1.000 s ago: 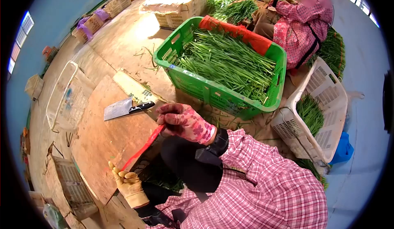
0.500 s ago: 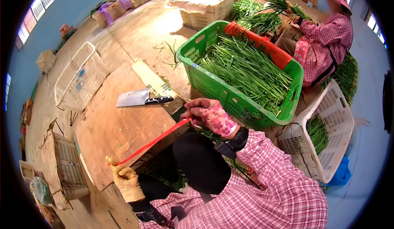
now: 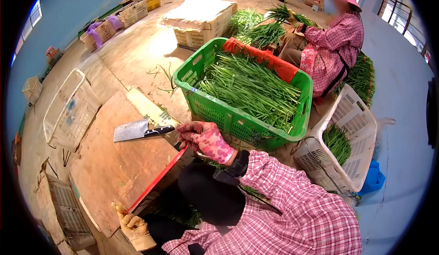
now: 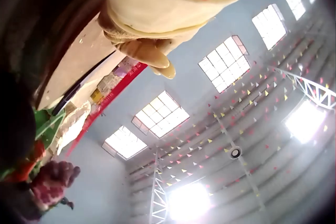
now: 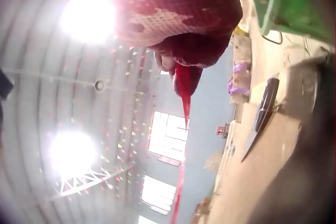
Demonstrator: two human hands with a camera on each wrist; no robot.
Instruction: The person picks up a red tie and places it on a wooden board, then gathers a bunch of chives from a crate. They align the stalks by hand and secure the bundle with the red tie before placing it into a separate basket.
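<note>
A narrow red strip (image 3: 157, 179) stretches taut between my two gloved hands, along the near edge of a wooden board (image 3: 109, 163). My left hand (image 3: 136, 230), in a cream-yellow glove, holds its lower end with curled fingers at the board's near corner. My right hand (image 3: 209, 141), in a pink floral glove, pinches the upper end beside the board's right corner. In the right wrist view the strip (image 5: 184, 95) hangs from the thumb and fingers; pale printed marks show on the strip (image 4: 113, 98) in the left wrist view. A cleaver (image 3: 130, 130) with a black handle lies on the board.
Beyond my right hand stands a green crate (image 3: 228, 118) full of long green stalks. To the right is a white crate (image 3: 361, 118) with more greens. A seated person (image 3: 334, 49) handles greens behind. Empty-looking white crates (image 3: 68, 111) stand left of the board.
The head view has swung about, shifting the whole scene right and then back left. Both hands keep hold of the strip, which now lies closer along the board's edge than half a second ago.
</note>
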